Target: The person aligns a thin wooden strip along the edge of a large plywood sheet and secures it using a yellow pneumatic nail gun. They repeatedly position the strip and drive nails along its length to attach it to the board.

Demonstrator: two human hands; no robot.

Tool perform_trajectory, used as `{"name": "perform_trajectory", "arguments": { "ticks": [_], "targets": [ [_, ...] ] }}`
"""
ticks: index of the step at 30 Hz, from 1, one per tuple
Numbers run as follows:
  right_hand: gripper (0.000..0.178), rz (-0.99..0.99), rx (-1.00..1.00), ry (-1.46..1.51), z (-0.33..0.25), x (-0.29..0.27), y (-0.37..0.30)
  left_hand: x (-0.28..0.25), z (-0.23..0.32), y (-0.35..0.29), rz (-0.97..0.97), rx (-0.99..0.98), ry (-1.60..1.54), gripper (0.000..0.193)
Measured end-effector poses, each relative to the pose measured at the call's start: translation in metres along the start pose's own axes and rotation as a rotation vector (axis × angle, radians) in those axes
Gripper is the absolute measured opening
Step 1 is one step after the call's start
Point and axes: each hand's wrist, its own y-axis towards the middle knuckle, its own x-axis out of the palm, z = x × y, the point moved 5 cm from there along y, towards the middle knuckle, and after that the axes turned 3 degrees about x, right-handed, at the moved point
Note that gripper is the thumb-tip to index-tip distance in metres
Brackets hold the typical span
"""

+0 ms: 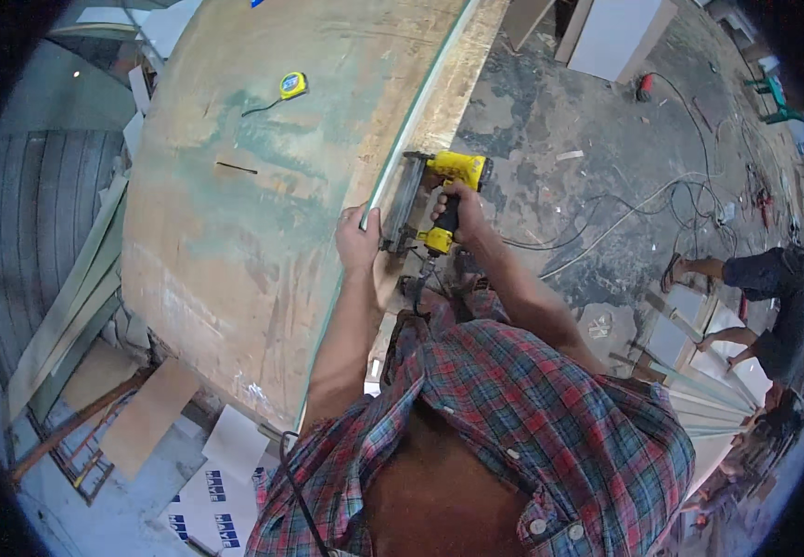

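Observation:
My right hand (462, 212) is wrapped round the black grip of a yellow nail gun (458, 168). Its dark nose and magazine sit against the edge of a large wooden worktable (188, 218), where a pale strip with a green edge (418, 110) runs along the side. My left hand (358, 239) grips that strip just left of the gun, thumb and fingers over its edge. An air hose fitting hangs below the gun's handle.
On the worktable lie a yellow tape measure (293, 85) and a thin dark stick (237, 168). Cables (597, 223) and a red power tool (644, 87) lie on the stained floor. Another person (773, 306) bends over white panels at right. Boards (72, 306) lean at left.

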Motion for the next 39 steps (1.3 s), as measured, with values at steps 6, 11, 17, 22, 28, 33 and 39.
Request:
{"name": "perform_trajectory", "arguments": {
  "ticks": [6, 11, 17, 22, 28, 33, 39],
  "targets": [
    [0.009, 0.002, -0.02, 0.103, -0.006, -0.016, 0.007, -0.01, 0.011, -0.005, -0.11, -0.05, -0.077, 0.025],
    [0.01, -0.064, -0.008, 0.093, -0.015, -0.015, 0.006, -0.009, 0.009, -0.012, -0.054, 0.008, 0.051, 0.025],
    [0.014, -0.08, -0.068, 0.016, -0.025, -0.002, 0.006, -0.006, 0.007, -0.006, -0.137, 0.058, 0.091, 0.025],
    [0.031, -0.07, -0.116, 0.0, -0.024, 0.01, 0.0, -0.011, 0.018, 0.003, -0.22, 0.105, 0.132, 0.02],
    [0.012, 0.024, -0.058, 0.115, -0.019, -0.008, 0.014, -0.01, 0.011, 0.008, -0.218, 0.113, 0.107, 0.021],
    [0.011, -0.027, -0.088, 0.046, -0.051, -0.005, 0.032, -0.011, 0.021, 0.009, -0.22, 0.109, 0.014, 0.026],
    [0.013, -0.077, -0.052, 0.002, -0.062, -0.002, 0.039, -0.003, 0.024, 0.017, -0.236, 0.036, 0.006, 0.025]
  ]
}}
